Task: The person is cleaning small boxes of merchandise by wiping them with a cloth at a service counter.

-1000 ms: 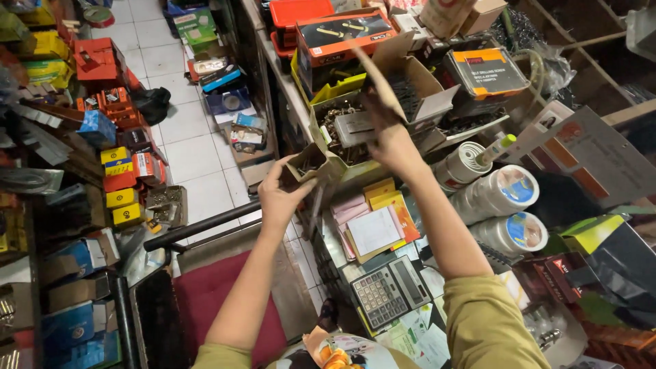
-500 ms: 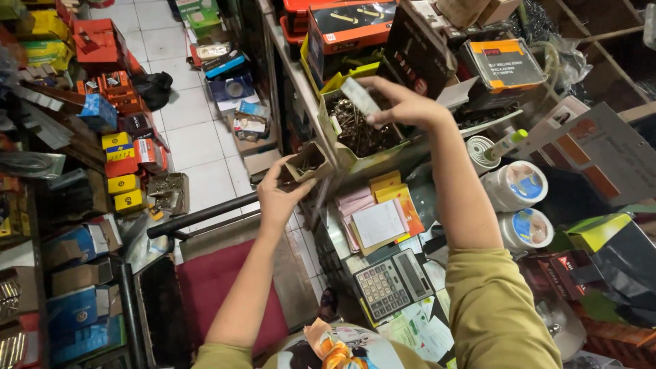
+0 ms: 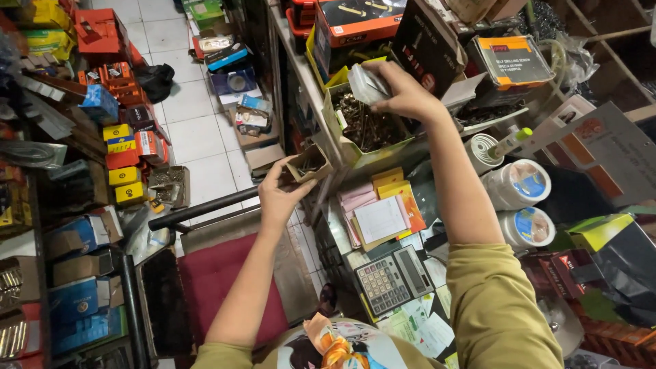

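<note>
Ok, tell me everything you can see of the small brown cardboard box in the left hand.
The small brown cardboard box is open-topped with plain, worn-looking walls and flaps folded outward. The left hand holds it from below by thumb and fingers, tilted slightly, in the air beside the counter edge. Inside lie dark small metal pieces, too small to identify. It sits lower left of the green open cardboard box of dark screws, apart from it. The right hand does not touch it.
</note>
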